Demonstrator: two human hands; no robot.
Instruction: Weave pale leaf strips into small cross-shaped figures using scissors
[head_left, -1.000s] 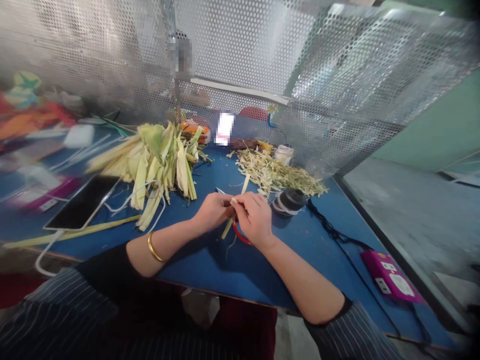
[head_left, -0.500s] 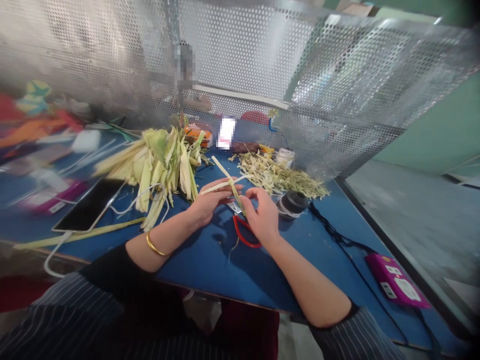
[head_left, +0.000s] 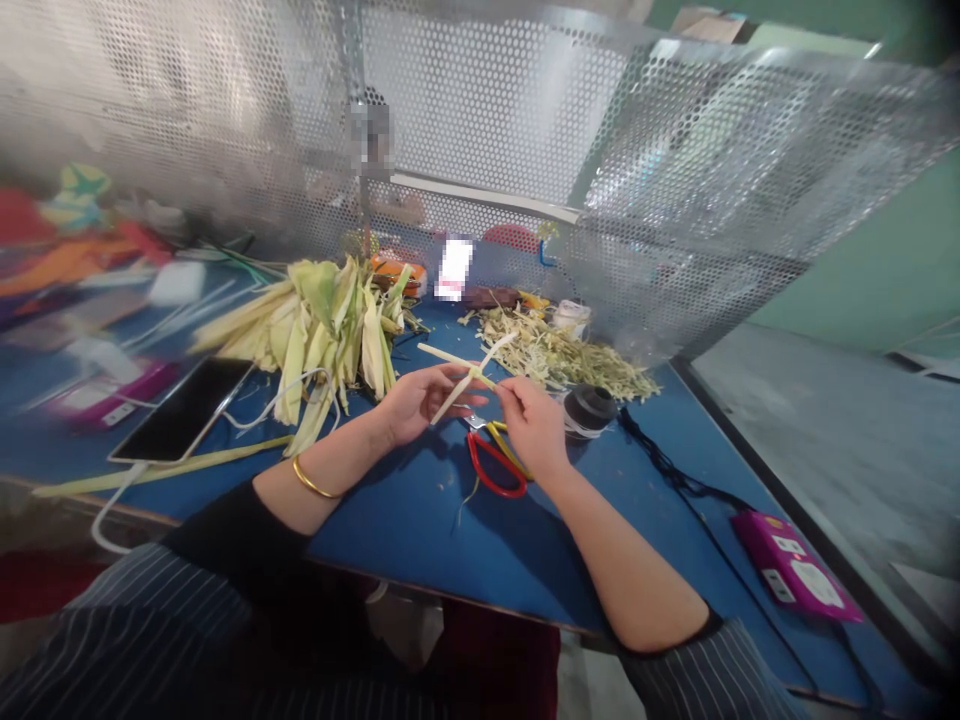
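Note:
Over the blue table (head_left: pixel 420 520), my left hand (head_left: pixel 420 403) and my right hand (head_left: pixel 534 425) both pinch thin pale leaf strips (head_left: pixel 466 367) that cross each other between them. The strips' free ends point up and away from me. My left wrist wears a gold bangle (head_left: pixel 311 482). Red-and-yellow-handled scissors (head_left: pixel 491 462) lie on the table just below my hands.
A pile of green-yellow leaves (head_left: pixel 322 325) lies left of my hands, and a heap of shredded trimmings (head_left: pixel 559 355) at the back right beside a black tape roll (head_left: pixel 589 408). A phone (head_left: pixel 180 405) with a white cable lies left. A magenta box (head_left: pixel 791 575) sits right. Perforated metal screens (head_left: pixel 675 200) wall the table.
My hands have lifted off the scissors and drawn slightly apart. The single strip held upright is now bent into two crossing strips between my fingers.

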